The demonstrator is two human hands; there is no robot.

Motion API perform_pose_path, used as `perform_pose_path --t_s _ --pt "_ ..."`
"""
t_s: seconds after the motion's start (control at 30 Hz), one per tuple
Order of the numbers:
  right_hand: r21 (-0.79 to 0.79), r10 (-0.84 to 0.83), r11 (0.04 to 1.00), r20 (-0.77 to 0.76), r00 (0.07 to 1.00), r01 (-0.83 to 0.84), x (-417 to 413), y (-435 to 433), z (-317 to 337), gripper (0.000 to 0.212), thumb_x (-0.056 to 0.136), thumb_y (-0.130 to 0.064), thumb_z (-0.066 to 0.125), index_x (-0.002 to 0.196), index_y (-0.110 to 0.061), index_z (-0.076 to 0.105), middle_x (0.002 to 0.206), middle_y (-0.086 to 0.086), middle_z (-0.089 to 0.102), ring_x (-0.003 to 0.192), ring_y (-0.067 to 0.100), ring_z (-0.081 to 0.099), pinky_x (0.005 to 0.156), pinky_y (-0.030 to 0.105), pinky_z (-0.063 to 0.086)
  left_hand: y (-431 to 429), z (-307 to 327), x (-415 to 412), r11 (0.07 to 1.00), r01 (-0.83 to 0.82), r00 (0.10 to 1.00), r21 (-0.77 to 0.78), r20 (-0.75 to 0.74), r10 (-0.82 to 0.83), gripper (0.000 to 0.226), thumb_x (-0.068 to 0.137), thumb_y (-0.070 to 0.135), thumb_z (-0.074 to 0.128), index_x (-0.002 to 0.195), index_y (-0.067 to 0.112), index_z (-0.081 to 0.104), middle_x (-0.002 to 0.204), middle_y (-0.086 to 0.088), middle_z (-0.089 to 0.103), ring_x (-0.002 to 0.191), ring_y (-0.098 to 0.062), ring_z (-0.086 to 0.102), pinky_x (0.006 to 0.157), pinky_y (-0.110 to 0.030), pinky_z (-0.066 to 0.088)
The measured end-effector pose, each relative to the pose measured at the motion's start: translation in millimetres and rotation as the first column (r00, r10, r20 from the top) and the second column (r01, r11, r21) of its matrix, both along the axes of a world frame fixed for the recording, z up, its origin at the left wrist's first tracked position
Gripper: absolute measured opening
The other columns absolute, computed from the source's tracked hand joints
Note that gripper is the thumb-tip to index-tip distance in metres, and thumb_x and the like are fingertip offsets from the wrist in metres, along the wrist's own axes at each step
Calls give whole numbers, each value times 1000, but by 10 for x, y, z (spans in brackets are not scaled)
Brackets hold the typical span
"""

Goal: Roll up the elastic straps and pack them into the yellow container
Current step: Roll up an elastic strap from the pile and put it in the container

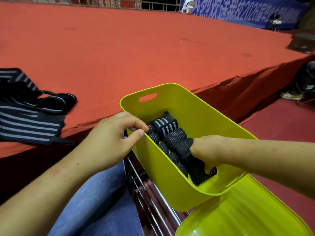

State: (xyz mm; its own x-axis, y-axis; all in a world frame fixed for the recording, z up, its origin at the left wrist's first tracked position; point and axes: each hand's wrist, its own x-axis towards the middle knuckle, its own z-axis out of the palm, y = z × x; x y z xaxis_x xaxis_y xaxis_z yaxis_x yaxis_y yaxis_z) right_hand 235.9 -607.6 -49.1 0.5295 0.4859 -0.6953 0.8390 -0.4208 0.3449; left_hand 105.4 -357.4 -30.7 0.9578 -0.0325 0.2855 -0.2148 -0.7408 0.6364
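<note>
The yellow container (201, 116) stands on a metal rack beside my knee, with several black rolled straps (172, 135) with grey stripes packed along its bottom. My right hand (207, 150) reaches inside it and grips a black rolled strap (197, 172) at the near end, thumb pressed on the roll. My left hand (112, 138) sits at the container's left rim, thumb and fingers curled at the rim beside the rolls; what it pinches is unclear. A pile of unrolled striped straps (29, 114) lies on the red platform at the left.
The red carpeted platform (136, 48) stretches ahead, its edge dropping off to the right. A yellow lid (247, 213) lies under the container's near end on the metal rack (153, 201). My jeans-covered leg (98, 201) is below. Shoes and a banner are far right.
</note>
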Motion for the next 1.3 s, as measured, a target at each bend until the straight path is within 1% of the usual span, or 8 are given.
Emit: perform_pose_path --t_s 0.1,0.2,0.4,0.5,0.6,0.7,0.87,1.3 --pt "-17 -24 1000 19 1000 24 23 24 -16 60 84 -45 86 127 -8 66 119 11 63 110 35 68 78 39 55 -17 -6 4 1000 13 1000 -7 1 -13 14 97 32 64 104 39 74 106 22 67 106 3 62 86 -5 39" --pt "-28 -58 998 1 998 58 38 65 13 63 83 -46 86 128 -7 65 121 13 62 106 33 65 87 41 57 -11 5 -12 999 33 999 -2 13 -33 15 98 30 64 107 37 75 112 24 68 112 4 61 92 -5 38" --pt "-37 -98 995 -32 995 97 96 156 101 34 94 -45 76 91 -11 79 77 0 72 60 10 54 68 23 49 52 -13 -84 997 67 998 -25 0 -67 22 101 36 61 119 42 71 129 31 62 126 13 53 103 -5 34" --pt "162 -114 980 -27 993 117 201 248 290 35 98 -44 71 81 -13 79 53 -9 61 42 -5 51 48 7 39 127 9 -123 997 73 997 -31 8 -72 25 101 38 59 122 45 70 134 31 60 130 13 49 109 -13 35" --pt "524 -129 846 17 991 101 336 373 606 34 100 -42 68 76 -18 73 54 -8 66 43 -7 59 56 13 50 274 56 -148 997 40 997 -72 61 -36 23 102 31 60 120 39 72 129 27 64 128 5 56 110 -26 43" --pt "810 -132 586 126 983 -25 369 594 930 37 100 -42 65 66 -28 62 53 -10 67 50 -4 63 57 8 45 489 86 -206 996 -31 994 -88 104 40 23 102 19 63 117 32 75 121 24 68 122 1 61 106 -25 46" --pt "970 -83 241 60 995 -39 64 1143 1233 38 96 -44 66 61 -30 62 53 -15 66 53 1 64 56 15 41 934 78 -400 981 -193 978 -21 80 194 22 102 23 63 118 33 75 119 24 68 118 7 58 101 -9 39" --pt "963 159 199 -215 964 182 -747 2640 778 23 95 -47 71 82 -29 75 65 -10 72 58 5 64 59 25 49 2292 -295 -1183 864 -500 866 60 72 496 23 98 23 69 108 44 68 121 27 60 119 5 52 100 -6 34"
